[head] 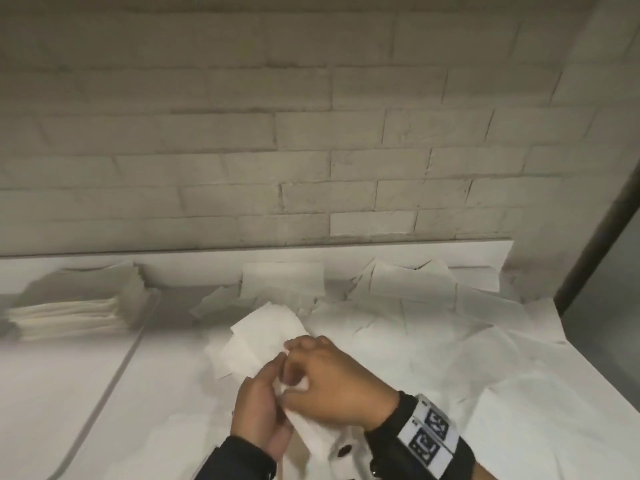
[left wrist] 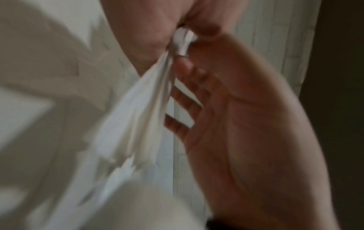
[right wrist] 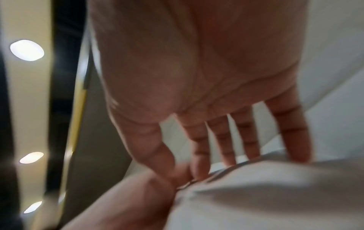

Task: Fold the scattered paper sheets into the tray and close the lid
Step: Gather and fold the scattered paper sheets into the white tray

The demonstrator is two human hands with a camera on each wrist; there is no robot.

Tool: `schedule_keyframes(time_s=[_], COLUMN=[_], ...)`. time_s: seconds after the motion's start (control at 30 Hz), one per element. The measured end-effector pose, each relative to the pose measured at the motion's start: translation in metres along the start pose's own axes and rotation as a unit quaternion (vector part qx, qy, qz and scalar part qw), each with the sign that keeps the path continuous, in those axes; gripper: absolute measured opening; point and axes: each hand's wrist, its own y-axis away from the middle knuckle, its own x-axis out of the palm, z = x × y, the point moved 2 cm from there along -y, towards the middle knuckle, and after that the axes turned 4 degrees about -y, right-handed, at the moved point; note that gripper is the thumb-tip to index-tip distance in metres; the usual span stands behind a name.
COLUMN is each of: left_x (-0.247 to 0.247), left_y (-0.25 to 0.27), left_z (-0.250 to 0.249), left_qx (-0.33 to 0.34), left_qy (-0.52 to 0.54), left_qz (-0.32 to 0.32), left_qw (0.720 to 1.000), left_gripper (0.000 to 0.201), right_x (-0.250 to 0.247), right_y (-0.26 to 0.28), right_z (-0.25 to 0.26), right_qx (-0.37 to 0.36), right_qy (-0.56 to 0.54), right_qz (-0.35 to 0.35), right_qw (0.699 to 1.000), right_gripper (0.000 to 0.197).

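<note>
A white paper sheet [head: 256, 341] is held up above the table between both hands. My left hand [head: 266, 386] pinches its lower part, seen close in the left wrist view, where thumb and forefinger [left wrist: 183, 51] squeeze the bunched paper [left wrist: 141, 116]. My right hand [head: 304, 368] lies over the left and pinches the same sheet [right wrist: 265, 194] between thumb and forefinger [right wrist: 185, 175], its other fingers reaching down to the paper. A stack of folded sheets [head: 79, 306] sits at the far left, beside a curved grey rim [head: 117, 372]. No lid shows.
Several loose white sheets [head: 433, 327] lie overlapping across the right and back of the table. A pale brick wall [head: 311, 133] stands right behind it. A dark post [head: 595, 237] rises at the table's right edge.
</note>
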Motion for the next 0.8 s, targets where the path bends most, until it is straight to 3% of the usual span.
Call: schedule_keyframes(time_s=[0.03,0.1,0.17,0.23,0.3,0.43,0.6,0.8], left_x=[-0.004,-0.01,-0.008,0.001,0.008,0.013,0.013,0.012], left_y=[0.002,0.004,0.007,0.01,0.012,0.01,0.019,0.018], left_z=[-0.004,-0.014,-0.023,-0.025,-0.022,-0.015,-0.024,-0.013], left_qx=[0.009,0.051,0.118,0.167,0.196,0.243,0.304,0.293], left_qy=[-0.005,-0.041,-0.111,-0.176,-0.222,-0.262,-0.261,-0.28], left_qz=[-0.001,0.002,0.007,0.04,0.06,0.02,-0.01,-0.002], left_qw=[1.0,0.998,0.987,0.969,0.953,0.934,0.916,0.914], left_gripper=[0.033,0.028,0.021,0.028,0.041,0.044,0.028,0.046], right_x=[-0.007,-0.021,-0.023,-0.018,-0.011,0.003,-0.004,0.01], right_y=[0.001,0.002,0.004,0.006,0.008,0.01,0.023,0.028], right_z=[-0.007,-0.027,-0.038,-0.036,-0.032,-0.029,-0.029,-0.038], right_qx=[0.017,0.064,0.09,0.09,0.088,0.087,0.036,0.074], right_qy=[-0.098,-0.225,-0.33,-0.411,-0.432,-0.438,-0.48,-0.451], right_qz=[-0.042,-0.132,-0.115,-0.083,-0.105,-0.152,-0.242,-0.224], right_qw=[0.994,0.963,0.933,0.904,0.892,0.882,0.842,0.861], right_gripper=[0.012,0.036,0.061,0.065,0.059,0.043,0.044,0.034])
